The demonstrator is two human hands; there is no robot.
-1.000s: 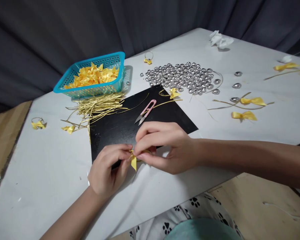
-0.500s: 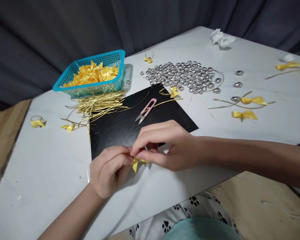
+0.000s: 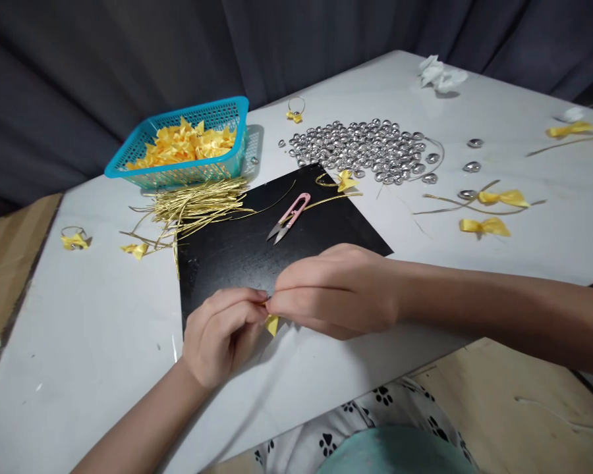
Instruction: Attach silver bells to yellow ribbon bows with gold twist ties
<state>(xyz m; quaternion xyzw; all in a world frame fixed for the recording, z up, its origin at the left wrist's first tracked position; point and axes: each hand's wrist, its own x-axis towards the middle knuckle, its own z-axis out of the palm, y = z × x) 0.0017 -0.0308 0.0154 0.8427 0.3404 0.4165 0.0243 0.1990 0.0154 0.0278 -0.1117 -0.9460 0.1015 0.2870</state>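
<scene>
Between my two hands is a yellow ribbon bow (image 3: 272,324), its tail hanging below the fingertips; most of it is hidden. My left hand (image 3: 226,332) is closed, thumb and fingers pinching the bow from the left. From the right, my right hand (image 3: 333,289) meets it with fingers pressed together at the same spot. Whatever small part sits under the fingertips cannot be made out. Both hands are over the near edge of a black mat (image 3: 227,263). Pink-handled thread snips (image 3: 290,217) lie on the mat beyond my hands.
A blue basket (image 3: 178,166) of yellow bows stands at the back left, with gold wire ties (image 3: 197,205) before it. Silver beads (image 3: 360,150) are heaped at the back. Loose bows (image 3: 484,227) and ties lie to the right, crumpled white tissue (image 3: 441,76) behind.
My right hand has turned and its fingers have closed together against the bow, covering more of it. My left hand stays nearly in place.
</scene>
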